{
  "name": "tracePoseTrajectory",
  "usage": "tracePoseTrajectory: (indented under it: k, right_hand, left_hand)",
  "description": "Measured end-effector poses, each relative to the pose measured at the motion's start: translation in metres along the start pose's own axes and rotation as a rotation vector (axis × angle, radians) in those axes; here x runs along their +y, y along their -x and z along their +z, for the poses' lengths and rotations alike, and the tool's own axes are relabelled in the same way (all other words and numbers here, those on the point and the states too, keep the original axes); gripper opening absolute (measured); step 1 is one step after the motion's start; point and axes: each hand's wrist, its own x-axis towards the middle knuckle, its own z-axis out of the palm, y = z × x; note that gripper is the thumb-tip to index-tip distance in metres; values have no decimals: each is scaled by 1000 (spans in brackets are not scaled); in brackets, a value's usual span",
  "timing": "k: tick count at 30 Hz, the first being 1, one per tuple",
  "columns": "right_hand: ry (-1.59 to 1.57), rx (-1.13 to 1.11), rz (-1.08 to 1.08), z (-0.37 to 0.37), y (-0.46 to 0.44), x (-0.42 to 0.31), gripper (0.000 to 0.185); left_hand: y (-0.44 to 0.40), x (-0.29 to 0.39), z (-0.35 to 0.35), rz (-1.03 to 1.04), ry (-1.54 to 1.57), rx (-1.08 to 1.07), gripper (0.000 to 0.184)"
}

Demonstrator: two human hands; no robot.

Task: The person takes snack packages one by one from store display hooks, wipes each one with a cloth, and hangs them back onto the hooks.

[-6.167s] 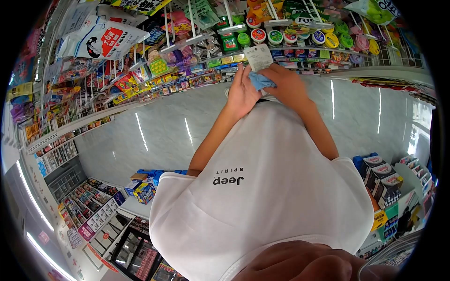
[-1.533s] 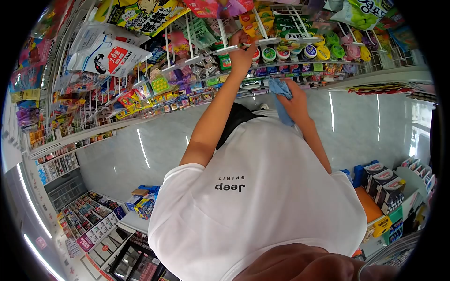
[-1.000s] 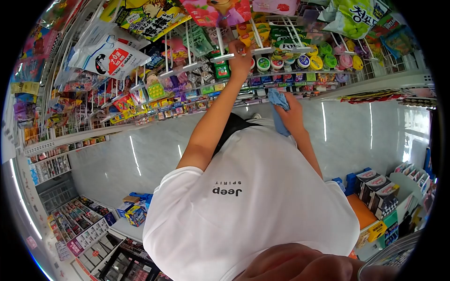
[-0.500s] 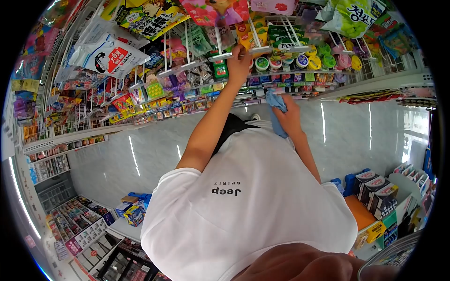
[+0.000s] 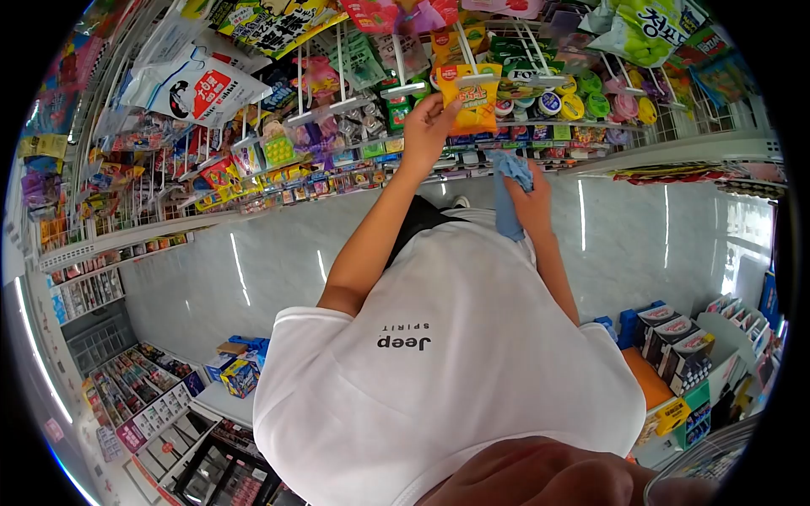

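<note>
My left hand (image 5: 429,126) is closed at the left edge of a yellow candy bag (image 5: 474,110), gripping it with thumb and fingers. The bag hangs at the front end of a display hook, just behind its white label holder (image 5: 477,78). Lower and to the right, my right hand (image 5: 531,198) is wrapped round a crumpled blue cloth (image 5: 509,202), which droops below the fingers. To the right of the bag, round candy tubs (image 5: 548,104) with green, blue and yellow lids sit in a row. A green pack (image 5: 398,111) is just left of my left hand.
Hooks with hanging sweets fill the rack, among them a white candy bag (image 5: 202,88) at left and a green bag (image 5: 637,32) at right. Small packs line the lower shelves. Behind me are a counter with boxes (image 5: 671,341) and grey floor (image 5: 624,219).
The yellow candy bag has come forward along its hook to the front, with my left hand now on its edge. My right hand and the cloth have shifted slightly right.
</note>
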Motion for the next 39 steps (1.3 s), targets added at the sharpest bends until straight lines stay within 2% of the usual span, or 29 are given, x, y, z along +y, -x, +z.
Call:
tracePoseTrajectory:
  k: [3, 6, 9, 10, 13, 16, 19, 22, 25, 31, 34, 39]
  right_hand:
    - [-59, 102, 52, -4, -3, 3, 32]
    - [-137, 176, 135, -8, -10, 15, 31]
    - [-223, 183, 229, -9, -13, 17, 30]
    - [-253, 179, 257, -9, -13, 17, 30]
    - [-209, 152, 225, -8, -13, 21, 31]
    - [-266, 94, 259, -2, -13, 21, 34]
    - [-77, 45, 194, 7, -13, 12, 33]
    - [243, 5, -105, 16, -16, -5, 31]
    - [310, 63, -223, 19, -25, -2, 35]
    - [349, -78, -136, 22, -8, -10, 36]
    - [351, -111, -193, 24, 2, -10, 35]
    - [309, 9, -170, 17, -18, -2, 35]
  left_hand:
    - [14, 3, -8, -87, -22, -18, 27]
    - [37, 7, -8, -239, 240, -27, 27]
    - [63, 4, -10, -480, 570, 20, 32]
    - [70, -2, -17, -559, 583, -3, 34]
    - [88, -18, -22, -620, 587, 3, 37]
    - [100, -22, -21, -634, 583, -18, 39]
    - [104, -18, -17, -630, 566, -95, 44]
    - [105, -13, -11, -643, 538, -155, 44]
    - [105, -14, -4, -617, 520, -177, 42]
    - [104, -11, -5, -650, 580, -117, 39]
    - [105, -17, -10, -638, 574, -125, 39]
    - [107, -13, -9, -650, 508, -185, 42]
